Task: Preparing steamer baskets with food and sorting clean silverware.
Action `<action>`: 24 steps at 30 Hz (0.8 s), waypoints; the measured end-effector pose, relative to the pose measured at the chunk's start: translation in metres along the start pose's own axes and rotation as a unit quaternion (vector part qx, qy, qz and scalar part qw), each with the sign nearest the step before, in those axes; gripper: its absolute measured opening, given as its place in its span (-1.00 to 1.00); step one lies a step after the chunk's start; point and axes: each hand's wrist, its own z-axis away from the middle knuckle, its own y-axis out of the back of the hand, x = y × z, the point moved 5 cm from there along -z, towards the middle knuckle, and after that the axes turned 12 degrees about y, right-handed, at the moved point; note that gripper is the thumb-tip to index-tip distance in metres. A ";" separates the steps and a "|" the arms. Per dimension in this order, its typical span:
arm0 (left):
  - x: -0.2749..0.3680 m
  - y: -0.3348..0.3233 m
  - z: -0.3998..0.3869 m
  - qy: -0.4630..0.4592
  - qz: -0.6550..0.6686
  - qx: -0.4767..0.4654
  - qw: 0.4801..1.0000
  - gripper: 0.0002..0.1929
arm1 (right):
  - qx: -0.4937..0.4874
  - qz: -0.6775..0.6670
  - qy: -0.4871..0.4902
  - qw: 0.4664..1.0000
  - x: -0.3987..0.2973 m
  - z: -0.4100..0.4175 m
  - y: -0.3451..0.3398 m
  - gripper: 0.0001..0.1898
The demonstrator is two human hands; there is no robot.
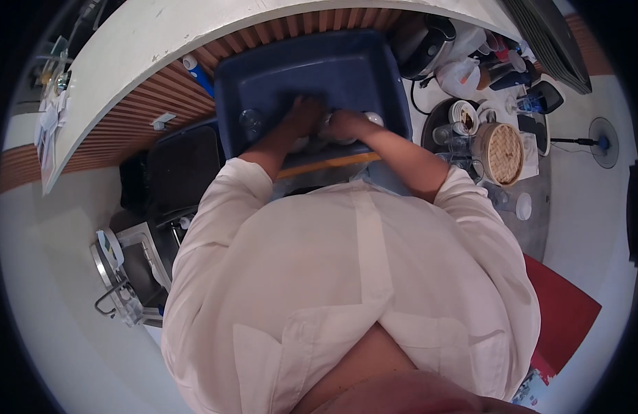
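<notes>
Both hands reach into a deep dark blue plastic tub [314, 54] in front of me. My left hand [308, 113] is low in the tub, fingers pointing down and lost in shadow and blur. Close beside it, my right hand [347, 124] curls over pale, shiny pieces that look like glassware or crockery. A rounded white piece [374, 119] shows just right of that hand, and another pale piece [300, 144] lies under my left wrist. One clear drinking glass [250, 120] stands apart at the tub's left side. Whether either hand grips anything is hidden.
On the right, a round bamboo steamer [505, 153] stands beside clear glasses [443, 135] and stacked white bowls [462, 115]. A black appliance [427, 49] is behind them. A black tray [182, 168] and a steel sink [145, 264] are left. A white ledge [158, 49] overhangs the tub's far side.
</notes>
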 end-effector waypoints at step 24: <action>-0.034 -0.008 0.085 0.041 0.026 0.040 0.998 -0.46 | 0.098 -0.097 -0.185 0.973 -0.009 0.047 0.045 -0.52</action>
